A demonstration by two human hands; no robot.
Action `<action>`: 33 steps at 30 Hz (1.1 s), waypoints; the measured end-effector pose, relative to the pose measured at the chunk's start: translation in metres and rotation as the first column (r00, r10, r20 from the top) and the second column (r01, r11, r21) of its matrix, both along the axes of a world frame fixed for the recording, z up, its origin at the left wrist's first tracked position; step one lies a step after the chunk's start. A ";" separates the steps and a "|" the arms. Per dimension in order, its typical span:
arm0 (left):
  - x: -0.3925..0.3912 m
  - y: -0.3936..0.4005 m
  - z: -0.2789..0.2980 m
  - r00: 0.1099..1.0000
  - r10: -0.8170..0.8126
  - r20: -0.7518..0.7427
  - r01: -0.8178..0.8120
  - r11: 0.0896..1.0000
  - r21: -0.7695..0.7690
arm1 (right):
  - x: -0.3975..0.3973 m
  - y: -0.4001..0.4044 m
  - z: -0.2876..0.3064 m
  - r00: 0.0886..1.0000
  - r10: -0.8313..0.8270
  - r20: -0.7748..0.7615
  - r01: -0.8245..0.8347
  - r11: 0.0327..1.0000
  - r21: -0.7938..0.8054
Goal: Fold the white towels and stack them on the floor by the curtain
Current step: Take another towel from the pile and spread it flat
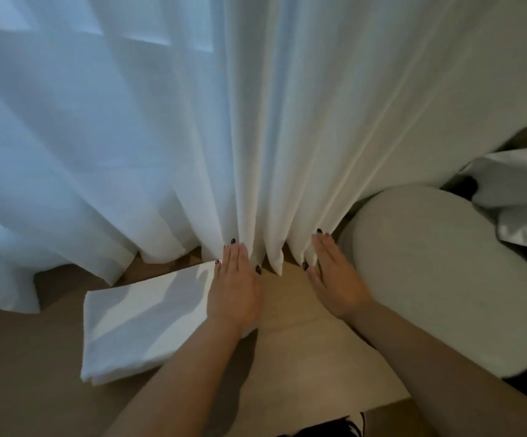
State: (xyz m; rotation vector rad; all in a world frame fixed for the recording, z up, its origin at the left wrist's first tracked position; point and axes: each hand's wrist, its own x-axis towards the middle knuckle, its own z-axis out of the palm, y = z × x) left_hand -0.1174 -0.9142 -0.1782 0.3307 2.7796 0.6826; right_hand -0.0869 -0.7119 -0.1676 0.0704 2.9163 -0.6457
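**Hands flat beside a folded towel at the curtain**

Head view: a folded white towel (143, 323) is lying on the floor (19, 373) under the curtain (255, 137) hem. The left hand (235, 285) is resting on its right edge, fingers straight; the right hand (337, 279) is reaching flat and empty toward the curtain, beside a pale round cushion (438, 272)

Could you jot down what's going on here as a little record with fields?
Setting: sheer white curtain hanging to a tan floor
Towel: folded white rectangular towel flat on the floor by the curtain hem
Left hand: fingers straight, resting on the towel's right edge
Right hand: fingers straight, holding nothing
Nearby: rounded pale grey cushion at right
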 end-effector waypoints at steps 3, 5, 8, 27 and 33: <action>0.004 0.038 0.026 0.999 -0.024 0.022 0.023 0.999 0.036 | 0.016 0.034 0.029 0.998 -0.067 -0.020 0.068 0.997 0.046; 0.004 0.062 0.045 0.998 -0.066 -0.001 0.066 0.997 0.040 | 0.026 0.061 0.049 0.994 -0.111 -0.018 0.112 0.992 0.055; 0.004 0.100 0.073 0.992 -0.124 -0.024 0.125 0.991 0.044 | 0.041 0.103 0.077 0.982 -0.188 -0.010 0.188 0.980 0.067; 0.066 0.346 0.176 0.925 -0.381 -0.010 0.380 0.921 0.086 | 0.139 0.330 0.167 0.904 -0.412 -0.110 0.416 0.909 0.010; 0.084 0.393 0.196 0.897 -0.442 0.004 0.438 0.890 0.128 | 0.174 0.369 0.190 0.858 -0.501 -0.115 0.506 0.862 0.018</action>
